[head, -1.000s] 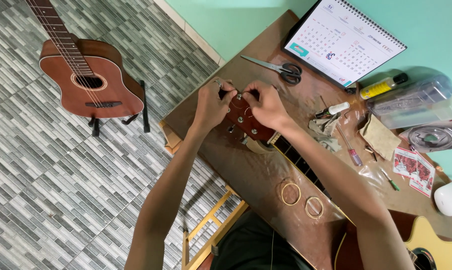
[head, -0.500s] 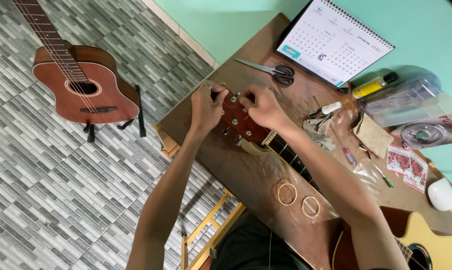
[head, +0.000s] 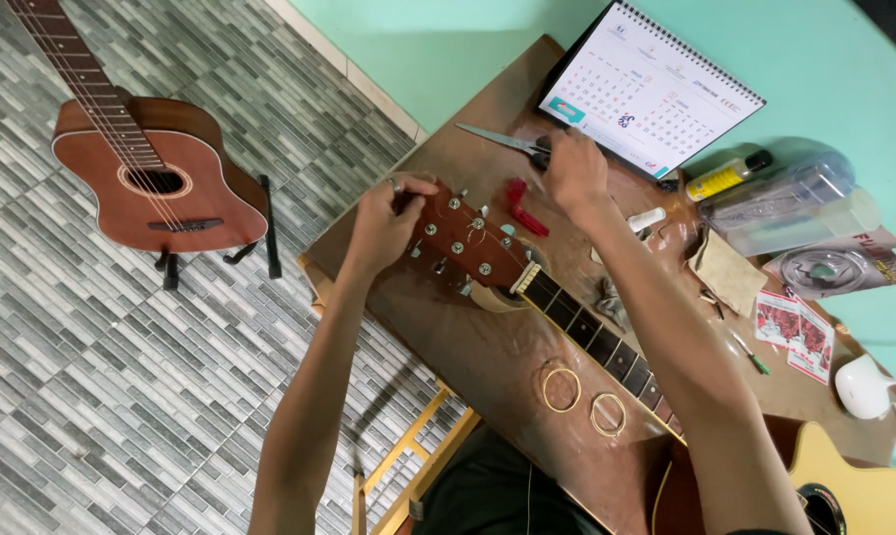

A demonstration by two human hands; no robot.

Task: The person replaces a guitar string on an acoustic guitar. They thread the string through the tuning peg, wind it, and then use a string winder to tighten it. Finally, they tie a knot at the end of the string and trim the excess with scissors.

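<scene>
A guitar lies across the brown table, its reddish headstock with silver tuning posts pointing to the far left. My left hand grips the end of the headstock. My right hand has reached to the scissors near the calendar and closes on their handles. A red tool lies on the table between headstock and right hand. The dark fretboard runs toward the yellow guitar body at bottom right.
A standing desk calendar is at the table's back. Two coiled strings lie near the front edge. Bottles, a clear box, cloths, screwdrivers and packets crowd the right side. A second guitar stands on the tiled floor at left.
My right hand left the headstock and moved back to the scissors. The red tool, hidden before, now shows on the table. My left hand stays on the headstock.
</scene>
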